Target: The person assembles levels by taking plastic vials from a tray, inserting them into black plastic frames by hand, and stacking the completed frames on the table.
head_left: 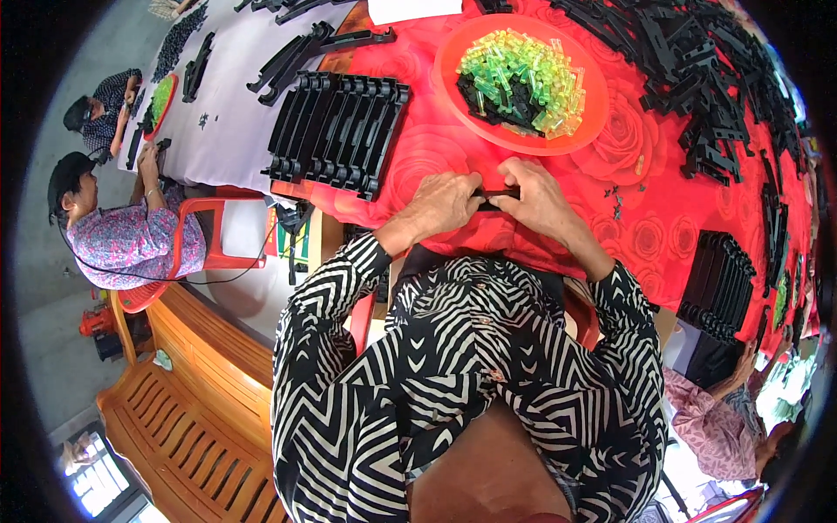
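My left hand [443,202] and my right hand [539,199] meet at the near edge of the red flowered tablecloth [418,157]. Together they pinch a small black plastic strip [500,193] held level between the fingertips. Just beyond the hands stands an orange plate [591,113] heaped with clear yellow-green pieces [527,74] and small black bits [488,94]. My forearms wear black and white zigzag sleeves.
A row of black plastic frames [336,131] lies left of the plate; a big heap of black parts [697,78] fills the far right, and another stacked row [719,283] sits at the right edge. People sit at the left table [122,235] and lower right [724,410]. A wooden bench [192,410] stands below left.
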`<state>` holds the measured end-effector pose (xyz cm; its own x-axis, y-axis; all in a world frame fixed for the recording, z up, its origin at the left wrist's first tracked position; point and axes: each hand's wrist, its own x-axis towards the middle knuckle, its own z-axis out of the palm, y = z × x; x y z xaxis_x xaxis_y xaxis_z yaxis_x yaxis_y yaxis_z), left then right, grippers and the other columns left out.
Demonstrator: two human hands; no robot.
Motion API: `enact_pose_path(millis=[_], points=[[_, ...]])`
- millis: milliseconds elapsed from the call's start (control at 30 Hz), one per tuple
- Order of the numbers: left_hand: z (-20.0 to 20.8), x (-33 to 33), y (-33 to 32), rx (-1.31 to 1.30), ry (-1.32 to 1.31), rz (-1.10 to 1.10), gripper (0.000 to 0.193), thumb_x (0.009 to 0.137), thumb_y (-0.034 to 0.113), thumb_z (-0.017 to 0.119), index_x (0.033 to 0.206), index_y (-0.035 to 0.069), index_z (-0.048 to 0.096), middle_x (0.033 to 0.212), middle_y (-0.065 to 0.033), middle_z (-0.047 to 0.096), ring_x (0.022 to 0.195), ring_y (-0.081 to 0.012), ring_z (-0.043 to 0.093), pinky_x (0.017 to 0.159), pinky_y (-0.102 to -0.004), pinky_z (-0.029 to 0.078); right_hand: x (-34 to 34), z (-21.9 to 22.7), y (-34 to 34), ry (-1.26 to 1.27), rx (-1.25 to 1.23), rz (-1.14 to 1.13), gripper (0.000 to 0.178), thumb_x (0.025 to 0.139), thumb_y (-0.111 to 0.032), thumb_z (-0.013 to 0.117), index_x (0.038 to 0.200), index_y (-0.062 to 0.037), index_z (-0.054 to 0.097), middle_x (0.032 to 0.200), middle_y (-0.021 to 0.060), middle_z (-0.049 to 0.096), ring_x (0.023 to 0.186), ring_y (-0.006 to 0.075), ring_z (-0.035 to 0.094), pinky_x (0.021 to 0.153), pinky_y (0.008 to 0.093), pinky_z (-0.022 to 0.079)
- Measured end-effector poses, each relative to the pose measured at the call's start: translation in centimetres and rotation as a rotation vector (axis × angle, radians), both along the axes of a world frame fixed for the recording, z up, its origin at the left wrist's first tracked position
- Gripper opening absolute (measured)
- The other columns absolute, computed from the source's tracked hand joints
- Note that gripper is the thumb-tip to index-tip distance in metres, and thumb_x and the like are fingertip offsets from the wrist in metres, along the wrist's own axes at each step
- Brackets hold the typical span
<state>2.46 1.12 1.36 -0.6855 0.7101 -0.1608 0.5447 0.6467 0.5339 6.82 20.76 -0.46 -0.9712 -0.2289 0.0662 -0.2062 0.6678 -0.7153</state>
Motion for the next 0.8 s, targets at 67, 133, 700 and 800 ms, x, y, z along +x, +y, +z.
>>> enact_pose_path(millis=[67,133,700,800], points=[[0.1,-0.2,-0.2,-0.006,-0.026,0.026,0.019,0.084,0.019,0.06,0.089,0.002,0.058,0.079,-0.0243,0.062,0.08,-0.0443,0.06,0.067,-0.0546,0.044,0.0,0.0,-0.2,0.002,0.058,0.025,0.035,0.074,-0.014,0.073,0.1,-0.0016,0.053,0.092,0.0156,0.061,0.089,0.0332,0.059,0.072,0.0435,0.046],[0.5,-0.4,0.0,-0.003,-0.049,0.044,0.018,0.084,0.019,0.061,0.088,0.002,0.058,0.079,-0.025,0.062,0.08,-0.0448,0.06,0.067,-0.0552,0.044,0.0,0.2,-0.3,0.006,0.124,0.041,0.032,0.075,-0.013,0.071,0.099,-0.0018,0.053,0.093,0.0163,0.061,0.09,0.0341,0.058,0.072,0.0439,0.046],[-0.6,1.6,-1.2,0.321,0.426,0.222,0.023,0.076,0.007,0.067,0.099,0.005,0.061,0.098,-0.0152,0.06,0.09,-0.036,0.057,0.078,-0.0445,0.044,-2.7,0.0,-0.3,-0.285,0.055,0.022,0.022,0.074,-0.009,0.071,0.077,0.0005,0.051,0.069,0.0136,0.056,0.068,0.0266,0.058,0.059,0.04,0.042],[-1.0,3.3,-2.2,0.25,0.541,0.18,0.031,0.076,0.013,0.071,0.105,0.006,0.062,0.109,-0.0125,0.055,0.098,-0.0323,0.052,0.08,-0.0426,0.043,-2.2,0.3,0.2,-0.302,-0.041,0.033,0.023,0.075,-0.014,0.071,0.08,-0.0002,0.053,0.077,0.0177,0.06,0.078,0.0377,0.059,0.066,0.046,0.044]])
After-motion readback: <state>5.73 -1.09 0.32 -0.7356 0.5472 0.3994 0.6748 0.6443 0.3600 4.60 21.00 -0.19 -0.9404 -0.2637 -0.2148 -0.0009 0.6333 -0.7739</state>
